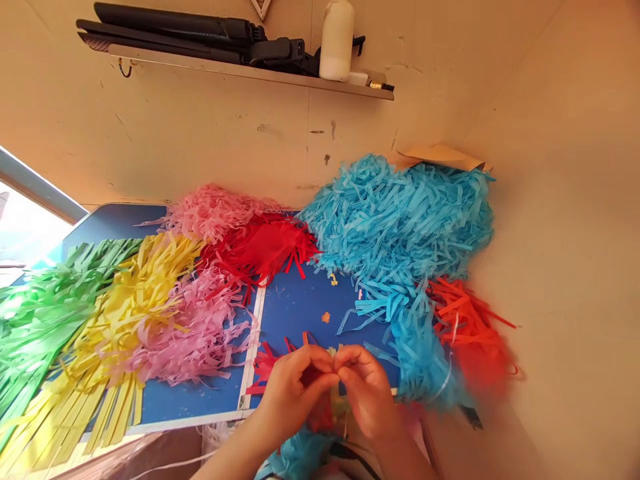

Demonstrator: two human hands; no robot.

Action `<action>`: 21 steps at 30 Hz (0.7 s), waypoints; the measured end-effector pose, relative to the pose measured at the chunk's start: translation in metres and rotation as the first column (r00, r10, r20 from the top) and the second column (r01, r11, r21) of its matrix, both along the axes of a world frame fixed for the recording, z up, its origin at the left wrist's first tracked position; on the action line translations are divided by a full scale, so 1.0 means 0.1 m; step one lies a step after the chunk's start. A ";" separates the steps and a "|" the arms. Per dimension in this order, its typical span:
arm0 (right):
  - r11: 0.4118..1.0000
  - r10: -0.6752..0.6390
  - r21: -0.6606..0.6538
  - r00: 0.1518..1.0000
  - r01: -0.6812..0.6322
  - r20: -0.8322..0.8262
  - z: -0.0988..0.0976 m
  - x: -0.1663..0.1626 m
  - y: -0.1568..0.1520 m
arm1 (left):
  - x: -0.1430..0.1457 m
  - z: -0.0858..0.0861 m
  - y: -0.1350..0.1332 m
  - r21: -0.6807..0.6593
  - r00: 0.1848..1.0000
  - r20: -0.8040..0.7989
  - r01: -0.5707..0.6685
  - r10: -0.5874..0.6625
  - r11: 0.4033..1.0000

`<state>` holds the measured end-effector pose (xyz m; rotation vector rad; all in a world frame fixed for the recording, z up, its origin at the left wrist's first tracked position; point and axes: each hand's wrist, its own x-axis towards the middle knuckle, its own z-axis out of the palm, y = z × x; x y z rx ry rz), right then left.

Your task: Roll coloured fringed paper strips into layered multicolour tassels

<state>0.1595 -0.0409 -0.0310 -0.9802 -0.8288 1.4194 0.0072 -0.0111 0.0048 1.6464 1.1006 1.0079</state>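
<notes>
My left hand (302, 381) and my right hand (367, 387) meet above the front edge of the blue table (300, 300). Thumb and fingertips of each are pinched together, almost touching the other hand's. What they pinch is too small and too covered to make out. Red paper fringe (263, 365) lies on the table just behind my left hand. Close to the right of my right hand is a bunch of light blue fringe (420, 353). More blue fringe (300, 452) shows below my wrists, partly hidden by my forearms.
Green (55, 300), yellow (130, 300) and pink-purple fringe (195, 327) cover the left side. Behind lie pink (215, 210) and red bunches (265, 243) and a big blue heap (400, 220). Orange-red fringe (473, 327) is at the right. A wall shelf (215, 70) holds a white bottle (337, 41).
</notes>
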 end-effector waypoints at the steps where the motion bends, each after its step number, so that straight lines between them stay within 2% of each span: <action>1: 1.000 -0.019 0.020 1.000 0.019 0.002 -0.01 -0.01 -0.01 | 0.00 0.01 0.00 -0.025 1.000 0.018 0.004 -0.004 1.000; 5: 0.986 -0.161 0.065 0.985 0.156 0.068 -0.01 -0.01 -0.02 | -0.01 0.04 -0.01 -0.043 1.000 0.003 -0.022 0.022 0.999; 7: 0.986 -0.163 0.045 0.982 0.159 0.093 0.01 -0.01 -0.01 | -0.03 0.03 0.00 -0.006 0.999 -0.032 -0.042 0.042 0.999; 9: 0.993 -0.112 0.035 0.987 0.109 0.112 0.03 0.02 0.00 | -0.05 0.02 0.01 0.038 0.997 -0.056 -0.043 0.046 0.998; 12: 0.993 -0.085 0.104 0.974 0.065 0.209 0.06 0.06 0.02 | -0.07 0.01 0.04 0.121 0.997 -0.075 0.041 -0.032 0.992; 15: 0.971 -0.164 0.218 0.926 0.092 0.341 0.08 0.09 0.03 | -0.07 0.02 0.07 0.202 0.989 -0.103 0.124 -0.105 0.971; 21: 0.943 -0.234 0.308 0.910 0.126 0.343 0.14 0.18 0.04 | -0.03 -0.01 0.18 0.271 0.967 -0.175 0.225 -0.182 0.936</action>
